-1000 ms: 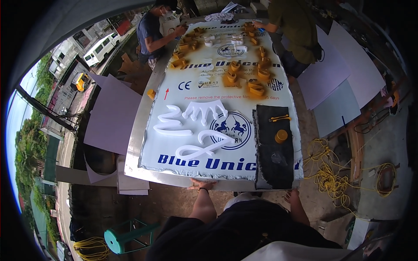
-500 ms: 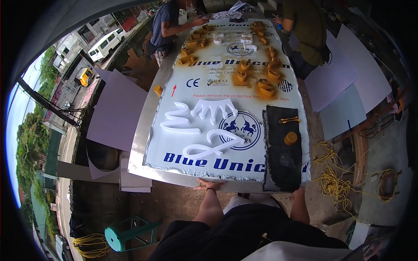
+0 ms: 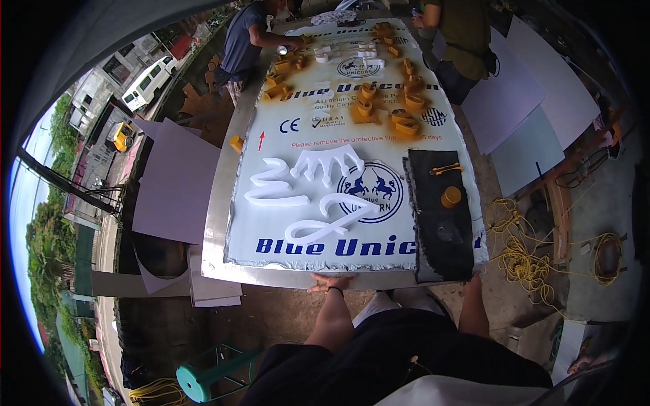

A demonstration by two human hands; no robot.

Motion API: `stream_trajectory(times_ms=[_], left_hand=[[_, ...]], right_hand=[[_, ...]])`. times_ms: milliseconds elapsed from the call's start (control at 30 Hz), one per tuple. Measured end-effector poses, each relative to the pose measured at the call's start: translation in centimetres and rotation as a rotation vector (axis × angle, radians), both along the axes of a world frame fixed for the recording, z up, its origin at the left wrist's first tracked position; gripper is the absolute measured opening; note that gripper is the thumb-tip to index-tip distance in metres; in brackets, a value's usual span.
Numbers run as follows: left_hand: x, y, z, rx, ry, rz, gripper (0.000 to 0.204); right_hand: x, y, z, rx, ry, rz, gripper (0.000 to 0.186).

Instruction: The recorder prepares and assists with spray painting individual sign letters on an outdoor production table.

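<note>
My left hand [image 3: 330, 281] rests at the near edge of the metal table [image 3: 233, 272], its fingers spread and holding nothing. At the near right corner, my right hand [image 3: 473, 281] touches the edge, with its fingers mostly hidden. Ahead of the left hand, on a printed white panel [image 3: 257, 227], lie a white looped piece [image 3: 313, 235], a white wavy piece [image 3: 277, 201] and a white crown-shaped piece [image 3: 326, 155]. Beyond the right hand is a black mat [image 3: 439, 237], carrying a yellow utility knife [image 3: 447, 168] and a yellow-brown cylinder [image 3: 451, 197].
Ochre-coated letter shapes [image 3: 405, 124] stand farther up the panel. One co-worker [image 3: 244, 40] leans over the far left side; another [image 3: 467, 40] stands far right. A green stool [image 3: 194, 384] is at lower left. Yellow cord [image 3: 521, 254] lies tangled on the right; large sheets [image 3: 177, 183] lean left.
The view has shifted slightly. The left co-worker's hand has come down toward the ochre shapes, with a round, shiny thing near it. My hands remain at the table edge.
</note>
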State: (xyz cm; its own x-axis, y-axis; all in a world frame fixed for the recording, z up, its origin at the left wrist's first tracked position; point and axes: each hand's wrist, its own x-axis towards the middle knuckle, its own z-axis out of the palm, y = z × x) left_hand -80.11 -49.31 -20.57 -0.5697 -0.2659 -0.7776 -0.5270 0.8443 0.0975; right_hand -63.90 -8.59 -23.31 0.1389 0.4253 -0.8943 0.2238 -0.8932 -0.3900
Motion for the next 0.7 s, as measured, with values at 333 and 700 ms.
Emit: stream_trajectory(times_ms=[333,700], left_hand=[[0.0,0.6,2.7,0.060,-0.009,0.018,0.087],[0.3,-0.1,-1.8,-0.066,0.097,-0.035,0.077]], right_hand=[[1.5,-0.3,-2.2,0.251,-0.036,0.091,0.048],[1.8,0.5,-3.9,0.266,-0.103,0.160,0.046]])
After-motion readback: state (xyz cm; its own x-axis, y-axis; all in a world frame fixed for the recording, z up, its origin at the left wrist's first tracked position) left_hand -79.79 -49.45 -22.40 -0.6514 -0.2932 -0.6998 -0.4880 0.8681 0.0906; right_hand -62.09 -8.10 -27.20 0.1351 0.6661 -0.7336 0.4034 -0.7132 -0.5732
